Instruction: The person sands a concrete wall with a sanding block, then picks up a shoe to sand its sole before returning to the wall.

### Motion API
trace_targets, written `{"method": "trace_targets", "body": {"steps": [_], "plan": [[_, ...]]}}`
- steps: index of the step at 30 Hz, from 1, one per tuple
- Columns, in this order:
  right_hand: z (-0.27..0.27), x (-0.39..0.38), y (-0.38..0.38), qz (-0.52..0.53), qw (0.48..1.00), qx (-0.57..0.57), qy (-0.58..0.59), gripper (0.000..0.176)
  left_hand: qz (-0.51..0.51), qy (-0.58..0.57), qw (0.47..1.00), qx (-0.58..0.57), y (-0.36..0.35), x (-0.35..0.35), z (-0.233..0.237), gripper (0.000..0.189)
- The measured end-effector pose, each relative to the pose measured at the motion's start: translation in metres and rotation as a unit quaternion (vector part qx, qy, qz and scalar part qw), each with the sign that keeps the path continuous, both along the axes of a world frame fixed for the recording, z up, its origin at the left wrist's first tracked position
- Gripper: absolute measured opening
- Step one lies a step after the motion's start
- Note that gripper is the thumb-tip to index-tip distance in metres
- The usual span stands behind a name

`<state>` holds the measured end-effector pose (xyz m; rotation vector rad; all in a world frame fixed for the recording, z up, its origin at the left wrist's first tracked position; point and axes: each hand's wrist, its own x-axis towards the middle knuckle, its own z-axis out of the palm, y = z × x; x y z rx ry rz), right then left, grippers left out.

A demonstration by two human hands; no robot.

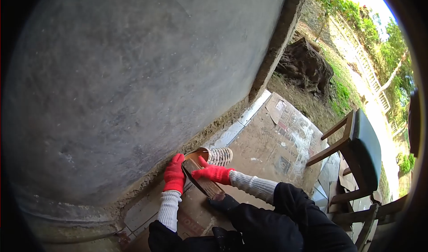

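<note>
My left hand [174,174], in a red glove, is bent around the upper end of a long brown wood-like block [203,178] with a dark edge. From the other side, my right hand [213,172], gloved in red too, lies across the block with its fingers closed over it. The block slants down toward a dark shoe [223,203] by my leg. Just beyond both hands shows a slipper [218,155] with a white ribbed or woven upper and a tan inside. Part of it is hidden behind the gloves.
A large grey wall [147,82] rises close on the left. Flattened cardboard [263,151] covers pale floor tiles. To the right stands a wooden chair [352,151] with a dark padded seat. Past the wall's edge, a big stump [307,64] sits on the soil.
</note>
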<state>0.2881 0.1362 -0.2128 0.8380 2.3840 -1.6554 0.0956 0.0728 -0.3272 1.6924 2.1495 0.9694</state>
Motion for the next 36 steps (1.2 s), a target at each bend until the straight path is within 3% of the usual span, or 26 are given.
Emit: {"method": "trace_targets", "body": {"steps": [1, 2, 6, 8, 10, 12, 13, 14, 17, 19, 20, 22, 24, 25, 26, 27, 28, 29, 30, 33, 35, 36], "plan": [[0.016, -0.001, 0.002, -0.011, 0.999, -0.022, -0.041, 0.042, -0.022, 0.008, 1.000, -0.002, 0.007, -0.005, -0.005, 0.042], [0.018, 0.000, 0.009, -0.014, 0.999, -0.021, -0.045, 0.042, -0.043, 0.015, 0.999, -0.003, 0.013, -0.007, -0.008, 0.045], [0.023, -0.004, 0.028, -0.080, 0.969, -0.224, -0.061, 0.047, -0.049, 0.035, 0.994, -0.092, 0.023, -0.002, 0.011, 0.048], [0.025, -0.003, 0.033, -0.118, 0.938, -0.319, -0.062, 0.050, -0.085, 0.047, 0.992, -0.082, 0.026, -0.012, -0.007, 0.047], [0.025, -0.004, 0.030, -0.123, 0.925, -0.347, -0.098, 0.051, -0.117, 0.058, 0.989, -0.065, 0.031, -0.016, -0.013, 0.047], [-0.003, -0.001, 0.035, -0.087, 0.932, -0.329, -0.125, 0.053, -0.128, 0.069, 0.982, -0.120, 0.031, -0.016, -0.011, 0.044], [-0.011, 0.000, 0.036, -0.039, 0.944, -0.305, -0.120, 0.055, -0.115, 0.070, 0.988, -0.076, 0.032, -0.014, -0.017, 0.033], [-0.044, 0.011, 0.039, 0.010, 0.958, -0.283, -0.042, 0.053, -0.118, 0.069, 0.988, -0.071, 0.034, -0.012, -0.018, 0.033], [-0.006, 0.014, 0.037, -0.027, 0.969, -0.224, -0.104, 0.063, -0.081, 0.148, 0.984, -0.054, 0.029, -0.001, -0.008, 0.020], [0.012, 0.017, 0.046, 0.078, 0.953, -0.046, -0.289, 0.075, -0.047, 0.123, 0.988, -0.085, 0.011, 0.020, 0.022, 0.021], [0.019, 0.029, 0.048, 0.096, 0.956, 0.011, -0.278, 0.071, -0.011, 0.094, 0.988, -0.122, 0.003, 0.034, 0.033, 0.022], [0.055, 0.050, 0.048, 0.092, 0.949, -0.045, -0.297, 0.084, 0.026, 0.022, 0.996, -0.087, -0.024, 0.066, 0.028, 0.028], [0.044, 0.069, 0.050, 0.090, 0.936, -0.080, -0.330, 0.084, 0.032, -0.047, 0.993, -0.101, -0.050, 0.106, -0.014, 0.028], [0.037, 0.077, 0.053, 0.095, 0.923, -0.112, -0.354, 0.085, -0.004, 0.221, 0.968, -0.114, 0.002, 0.144, 0.016, 0.026], [0.026, 0.087, 0.055, 0.087, 0.925, -0.107, -0.354, 0.085, -0.034, 0.474, 0.872, -0.116, 0.054, 0.175, 0.047, 0.033], [0.013, 0.097, 0.054, 0.084, 0.927, -0.135, -0.340, 0.084, -0.004, 0.362, 0.891, -0.276, 0.061, 0.180, 0.044, 0.038], [0.005, 0.103, 0.051, 0.082, 0.928, -0.163, -0.325, 0.084, 0.025, 0.234, 0.873, -0.426, 0.065, 0.186, 0.036, 0.046], [-0.003, 0.108, 0.049, 0.067, 0.933, -0.197, -0.293, 0.084, 0.041, 0.281, 0.857, -0.430, 0.072, 0.188, -0.003, 0.051], [-0.005, 0.114, 0.047, 0.063, 0.932, -0.200, -0.295, 0.084, 0.036, 0.281, 0.857, -0.431, 0.050, 0.187, -0.012, 0.051], [-0.003, 0.121, 0.037, 0.001, 0.940, -0.257, -0.226, 0.083, 0.046, -0.003, 0.956, -0.289, -0.046, 0.165, 0.012, 0.062], [0.005, 0.127, 0.030, -0.029, 0.947, -0.255, -0.193, 0.080, 0.051, -0.191, 0.966, -0.168, -0.082, 0.150, 0.023, 0.072], [0.006, 0.131, 0.026, -0.028, 0.948, -0.251, -0.193, 0.080, 0.052, -0.192, 0.966, -0.164, -0.081, 0.146, 0.013, 0.072]]}}
